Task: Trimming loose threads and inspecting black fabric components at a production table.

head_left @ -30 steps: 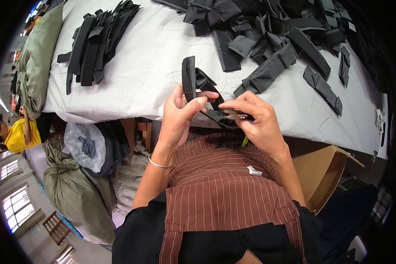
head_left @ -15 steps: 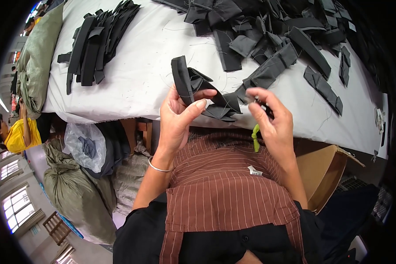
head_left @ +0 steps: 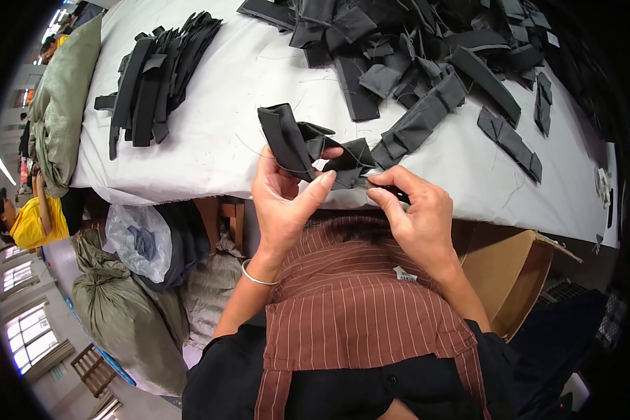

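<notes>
My left hand (head_left: 287,206) holds a folded black fabric strip (head_left: 284,142) over the table's near edge. Part of the strip stands up beside the fingers, and the rest bends away to the right with loose threads on it. My right hand (head_left: 423,220) is closed around small dark thread snips (head_left: 397,193), mostly hidden in the palm. Their tip points left and meets or nearly meets the strip's lower right end; whether the blades touch it I cannot make out.
Across the white-covered table (head_left: 217,133) lie a neat stack of black strips (head_left: 147,87) at left and a loose heap (head_left: 399,49) at far right. Below the edge are grey-green sacks (head_left: 119,315), a clear plastic bag (head_left: 140,241) and a cardboard box (head_left: 514,280). Another person (head_left: 31,217) is at far left.
My right hand has come left and down, bringing the snips to the strip's end. The strip's upright part has shifted slightly left and lower. The green tie near my right hand no longer shows.
</notes>
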`<state>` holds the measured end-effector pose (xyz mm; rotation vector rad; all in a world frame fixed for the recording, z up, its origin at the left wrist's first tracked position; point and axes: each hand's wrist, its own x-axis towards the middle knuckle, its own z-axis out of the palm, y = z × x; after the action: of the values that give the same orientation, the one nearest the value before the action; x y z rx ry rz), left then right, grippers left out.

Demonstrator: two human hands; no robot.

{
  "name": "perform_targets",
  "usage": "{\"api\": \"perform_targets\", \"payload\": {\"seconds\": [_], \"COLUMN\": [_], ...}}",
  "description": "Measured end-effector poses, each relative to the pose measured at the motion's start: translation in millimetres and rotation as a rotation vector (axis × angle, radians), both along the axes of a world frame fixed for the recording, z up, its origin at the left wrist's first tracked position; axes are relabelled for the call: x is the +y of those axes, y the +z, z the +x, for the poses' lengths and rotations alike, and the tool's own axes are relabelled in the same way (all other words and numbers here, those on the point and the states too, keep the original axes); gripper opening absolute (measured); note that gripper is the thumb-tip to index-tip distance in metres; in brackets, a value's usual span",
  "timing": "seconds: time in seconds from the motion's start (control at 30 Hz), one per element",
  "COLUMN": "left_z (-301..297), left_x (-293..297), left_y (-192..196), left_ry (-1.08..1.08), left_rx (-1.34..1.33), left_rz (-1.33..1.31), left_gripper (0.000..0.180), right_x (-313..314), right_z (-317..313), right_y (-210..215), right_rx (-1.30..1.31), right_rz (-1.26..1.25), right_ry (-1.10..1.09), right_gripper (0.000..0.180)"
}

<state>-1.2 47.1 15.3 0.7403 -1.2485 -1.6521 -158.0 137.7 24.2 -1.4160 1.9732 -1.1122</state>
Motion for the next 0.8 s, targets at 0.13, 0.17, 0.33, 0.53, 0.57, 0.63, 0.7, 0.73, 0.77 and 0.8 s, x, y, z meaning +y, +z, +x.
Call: {"api": "perform_targets", "payload": {"seconds": [0.13, 0.17, 0.33, 0.53, 0.57, 0.63, 0.7, 0.73, 0.77, 0.8], "left_z": [-3, -4, -4, -3, -2, -3, -2, -2, -3, -4], "left_x": [-1, -1, -1, -1, 0, 1, 2, 2, 2, 2], "left_y": [-2, -2, -4, -6, -7, -9, -12, -13, -13, -12], "left_ry": [0.013, 0.013, 0.028, 0.029, 0.032, 0.038, 0.035, 0.033, 0.031, 0.024], "left_rx": [0.004, 0.003, -0.008, -0.052, -0.053, -0.086, -0.099, -0.102, -0.105, -0.089], "left_rz": [-0.013, -0.012, -0.014, -0.05, -0.053, -0.142, -0.158, -0.158, -0.159, -0.152], "left_gripper": [0.051, 0.051, 0.05, 0.051, 0.051, 0.051, 0.05, 0.05, 0.049, 0.05], "right_x": [-2, -3, -4, -6, -8, -11, -13, -14, -15, -16], "right_z": [0, 0, 2, 0, 0, 3, 4, 4, 6, 8], "right_y": [0, 0, -3, -4, -3, 0, -2, -3, -4, -5], "right_rx": [0.032, 0.03, 0.038, 0.011, 0.011, 0.13, 0.148, 0.166, 0.169, 0.176], "right_rz": [-0.016, -0.015, -0.046, 0.012, 0.008, -0.081, -0.093, -0.101, -0.105, -0.108], "right_ry": [0.008, 0.008, -0.004, 0.024, 0.027, 0.044, 0.078, 0.112, 0.108, 0.104], "right_gripper": [0.009, 0.009, 0.009, 0.01, 0.01, 0.014, 0.016, 0.018, 0.018, 0.017]}}
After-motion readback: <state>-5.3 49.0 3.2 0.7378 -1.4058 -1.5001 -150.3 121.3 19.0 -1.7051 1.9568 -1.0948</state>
